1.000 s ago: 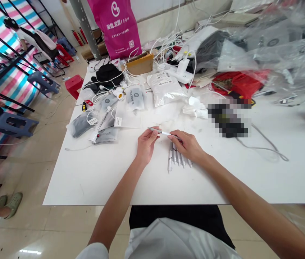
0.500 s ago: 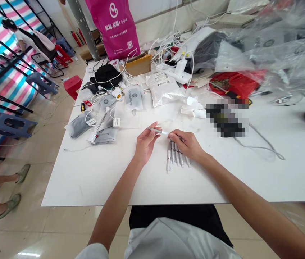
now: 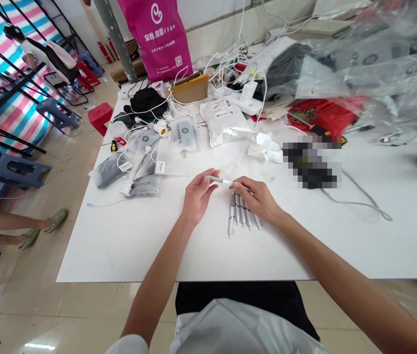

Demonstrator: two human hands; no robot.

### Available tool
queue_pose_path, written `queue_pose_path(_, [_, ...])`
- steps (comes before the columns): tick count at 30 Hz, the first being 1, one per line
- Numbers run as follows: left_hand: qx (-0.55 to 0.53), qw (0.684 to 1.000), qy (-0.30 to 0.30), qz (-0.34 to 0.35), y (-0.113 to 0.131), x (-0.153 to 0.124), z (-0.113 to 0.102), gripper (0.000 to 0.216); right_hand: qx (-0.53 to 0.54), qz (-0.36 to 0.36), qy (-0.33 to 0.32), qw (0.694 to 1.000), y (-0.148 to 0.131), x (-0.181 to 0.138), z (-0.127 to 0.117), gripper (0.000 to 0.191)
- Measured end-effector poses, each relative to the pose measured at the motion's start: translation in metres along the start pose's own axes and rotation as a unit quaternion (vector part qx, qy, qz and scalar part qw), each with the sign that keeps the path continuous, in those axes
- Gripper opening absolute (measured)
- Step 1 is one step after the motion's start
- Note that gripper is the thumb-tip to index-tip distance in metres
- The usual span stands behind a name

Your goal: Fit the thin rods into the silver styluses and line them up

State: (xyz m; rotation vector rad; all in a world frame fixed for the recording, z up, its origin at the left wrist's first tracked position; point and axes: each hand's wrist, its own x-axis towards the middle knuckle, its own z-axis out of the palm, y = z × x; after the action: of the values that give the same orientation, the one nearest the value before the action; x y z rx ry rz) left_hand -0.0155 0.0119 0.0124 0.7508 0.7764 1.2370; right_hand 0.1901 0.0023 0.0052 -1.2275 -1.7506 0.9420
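Observation:
A slim pen (image 3: 224, 181) with a grey tip section and a white barrel is held nearly level above the white table. My left hand (image 3: 195, 199) has its thumb and fingers around the grey tip end. At the other end, my right hand (image 3: 258, 197) pinches the white barrel, whose end its fingers hide. Just below and partly under the right hand lie several white pens (image 3: 243, 216), side by side on the table. The leftmost of these sits slightly nearer the table's front edge.
Bagged items (image 3: 144, 184), a white plastic package (image 3: 225, 120) and tangled white cables (image 3: 226, 69) crowd the table's back and left. Crumpled tissue (image 3: 265, 148) lies beyond my right hand. A pink bag (image 3: 162, 39) stands behind. People sit or stand at the left.
The fingers of my left hand have loosened a little, and more of the pen's grey section shows. At the left, another person's feet have moved. The row of pens lies as before.

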Motion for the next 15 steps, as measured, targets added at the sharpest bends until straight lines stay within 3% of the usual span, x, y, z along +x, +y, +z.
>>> queue_pose_path(5, [-0.025, 0.997, 0.075, 0.002, -0.0074, 0.0036, -0.0026, 0.028, -0.063, -0.074, 0.047, 0.994, 0.0055, 0.0001, 0.0039, 0.03])
queue_pose_path(10, [-0.014, 0.997, 0.072, 0.007, -0.0077, 0.0031, -0.0031, 0.023, -0.042, -0.037, 0.023, 0.998, 0.0008, -0.0007, 0.0032, 0.034])
queue_pose_path(15, [0.015, 0.996, 0.085, 0.019, -0.0079, 0.0032, -0.0042, 0.028, -0.025, -0.032, 0.042, 0.998, -0.0019, 0.0003, 0.0033, 0.037])
